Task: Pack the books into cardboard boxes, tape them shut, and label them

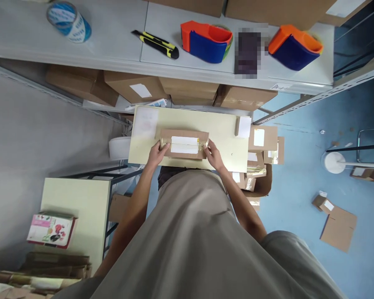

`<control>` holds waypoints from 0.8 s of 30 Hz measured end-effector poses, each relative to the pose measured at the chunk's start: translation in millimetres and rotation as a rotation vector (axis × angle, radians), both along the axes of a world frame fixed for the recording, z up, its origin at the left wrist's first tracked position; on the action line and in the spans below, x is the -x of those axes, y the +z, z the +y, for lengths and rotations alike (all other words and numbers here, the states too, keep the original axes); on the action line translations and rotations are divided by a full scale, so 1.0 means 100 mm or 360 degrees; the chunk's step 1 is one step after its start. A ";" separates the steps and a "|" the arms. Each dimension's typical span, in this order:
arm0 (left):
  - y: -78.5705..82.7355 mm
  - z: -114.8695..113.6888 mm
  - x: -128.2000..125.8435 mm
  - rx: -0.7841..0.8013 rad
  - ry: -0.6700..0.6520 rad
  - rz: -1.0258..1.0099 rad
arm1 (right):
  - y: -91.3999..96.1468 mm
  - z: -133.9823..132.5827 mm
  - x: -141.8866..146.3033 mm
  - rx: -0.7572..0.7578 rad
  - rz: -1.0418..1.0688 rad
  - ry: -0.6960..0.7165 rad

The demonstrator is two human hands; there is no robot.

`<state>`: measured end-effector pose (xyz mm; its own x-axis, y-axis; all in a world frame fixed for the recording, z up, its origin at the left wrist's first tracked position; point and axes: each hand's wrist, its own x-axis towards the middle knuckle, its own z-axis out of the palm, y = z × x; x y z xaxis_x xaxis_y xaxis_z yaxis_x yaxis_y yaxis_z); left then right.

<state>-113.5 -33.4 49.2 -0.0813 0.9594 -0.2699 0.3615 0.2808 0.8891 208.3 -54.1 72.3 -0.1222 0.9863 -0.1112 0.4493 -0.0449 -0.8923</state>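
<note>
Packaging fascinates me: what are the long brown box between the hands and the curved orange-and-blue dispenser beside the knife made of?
Long brown box: matte cardboard, apparently, from its dull tan faces.
Orange-and-blue dispenser: probably smooth hard plastic, from its bright, moulded shell.

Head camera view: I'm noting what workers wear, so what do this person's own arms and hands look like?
The left hand and right hand are ungloved, and no watch shows. The forearms are bare. The right sleeve is loose, short and plain grey, like the shirt, with no markings or print visible.
</note>
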 end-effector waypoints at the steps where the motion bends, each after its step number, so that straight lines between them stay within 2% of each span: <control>1: 0.04 0.01 -0.01 -0.0079 -0.0001 0.0029 | 0.06 0.02 -0.06 -0.0103 -0.0064 -0.0003; 4: 0.09 0.03 -0.05 -0.0282 0.0050 0.0150 | 0.16 0.08 -0.23 -0.0267 -0.0320 -0.0036; 6: 0.03 0.01 -0.10 -0.0341 0.0070 0.0162 | 0.11 0.08 -0.30 -0.0267 -0.0468 -0.0045; 9: -0.18 -0.13 -0.19 -0.0285 0.0069 0.0071 | -0.11 -0.03 -0.32 -0.0172 -0.0598 -0.0049; 13: -0.48 -0.37 -0.23 0.0046 0.0041 0.0018 | -0.47 -0.28 -0.35 0.0099 -0.0602 0.0024; 15: -0.59 -0.38 -0.20 0.0153 0.0066 -0.0009 | -0.59 -0.32 -0.41 0.0169 -0.0502 0.0053; 17: -0.66 -0.28 -0.16 0.0166 0.0127 -0.0064 | -0.65 -0.23 -0.47 0.0180 -0.0341 -0.0072; 20: -0.70 0.05 -0.14 0.0125 0.0188 -0.0123 | -0.64 0.07 -0.48 0.0248 -0.0026 -0.0386; 22: -0.67 0.27 -0.16 0.0101 0.0195 -0.0144 | -0.56 0.29 -0.43 0.0357 0.0205 -0.0487; 24: -0.57 0.41 -0.17 0.0058 0.0203 -0.0155 | -0.44 0.43 -0.36 0.0408 0.0372 -0.0513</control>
